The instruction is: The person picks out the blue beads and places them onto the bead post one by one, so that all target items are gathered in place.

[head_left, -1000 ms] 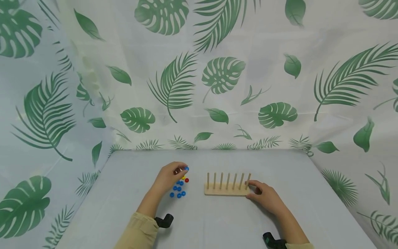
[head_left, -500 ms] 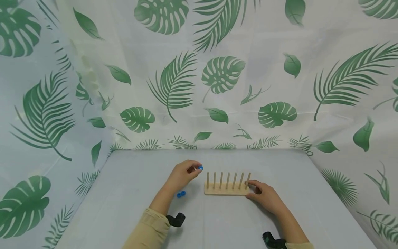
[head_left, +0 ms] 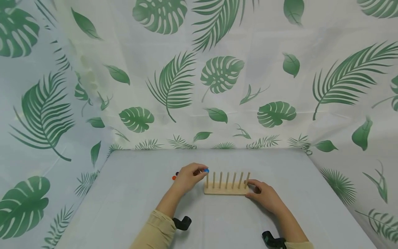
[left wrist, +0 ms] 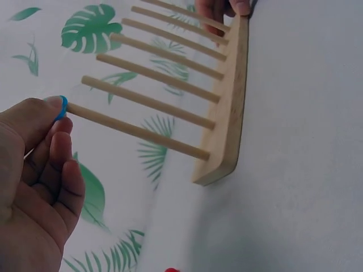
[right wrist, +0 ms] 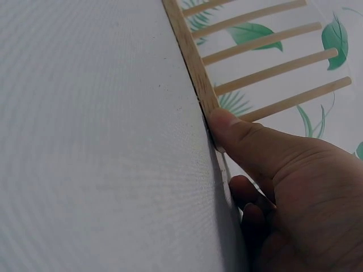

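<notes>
1. Furthest left, a red bead [head_left: 174, 177] and a dark bead [head_left: 177, 173] lie on the table [head_left: 224, 224], partly covered by the left hand [head_left: 187, 177]; whether others sit behind it, I cannot tell.
2. The left hand pinches a blue bead [head_left: 206, 170] between thumb and forefinger, its other fingers curled in loosely with nothing visible in them. Holding the bead at the very fingertips presumably keeps its hole free.
3. That bead is at the top of the leftmost peg [head_left: 207, 181] — touching it or just beside; whether the tip has entered the hole cannot be made out.
4. The wooden base [head_left: 225, 192] rests flat on the table, its seven pegs [head_left: 227, 180] standing up, which likely makes each tip easy to reach from above.
5. The right hand [head_left: 264, 196] grips the base's right end, thumb on the front edge, fingers towards the back near the rightmost peg [head_left: 247, 180] — probably to steady the wood against pushes.
</notes>
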Motion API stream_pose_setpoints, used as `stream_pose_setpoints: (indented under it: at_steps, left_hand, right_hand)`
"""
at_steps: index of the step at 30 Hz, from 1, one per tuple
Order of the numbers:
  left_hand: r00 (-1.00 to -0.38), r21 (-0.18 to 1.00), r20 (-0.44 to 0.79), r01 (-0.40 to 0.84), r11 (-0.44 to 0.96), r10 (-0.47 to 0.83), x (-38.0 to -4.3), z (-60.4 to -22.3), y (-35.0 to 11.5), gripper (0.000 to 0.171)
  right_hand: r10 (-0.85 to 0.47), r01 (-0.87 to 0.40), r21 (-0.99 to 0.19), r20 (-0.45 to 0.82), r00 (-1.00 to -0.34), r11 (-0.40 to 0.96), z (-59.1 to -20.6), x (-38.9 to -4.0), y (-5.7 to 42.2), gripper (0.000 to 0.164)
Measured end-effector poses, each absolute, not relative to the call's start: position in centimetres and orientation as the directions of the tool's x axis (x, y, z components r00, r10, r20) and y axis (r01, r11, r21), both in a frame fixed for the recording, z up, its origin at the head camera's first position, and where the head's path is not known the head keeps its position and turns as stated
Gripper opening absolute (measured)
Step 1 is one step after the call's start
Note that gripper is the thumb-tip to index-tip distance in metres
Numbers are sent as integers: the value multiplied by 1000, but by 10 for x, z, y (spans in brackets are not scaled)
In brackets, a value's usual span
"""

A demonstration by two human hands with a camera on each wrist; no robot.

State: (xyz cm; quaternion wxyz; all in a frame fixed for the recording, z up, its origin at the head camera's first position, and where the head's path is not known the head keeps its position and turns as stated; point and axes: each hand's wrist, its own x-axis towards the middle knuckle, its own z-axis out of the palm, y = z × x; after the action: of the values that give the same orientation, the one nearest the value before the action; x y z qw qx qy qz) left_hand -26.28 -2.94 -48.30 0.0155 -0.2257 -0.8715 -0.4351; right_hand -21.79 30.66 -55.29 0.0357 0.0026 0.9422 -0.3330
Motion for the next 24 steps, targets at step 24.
stream_pose_setpoints:
  at_steps: [24]
  left_hand:
    - [-935, 816, 229, 336, 471, 269, -255, -525, -17, 23]
  right_hand:
    - [-22, 24, -624, -65, -998, 781, -555, -219, 307, 65]
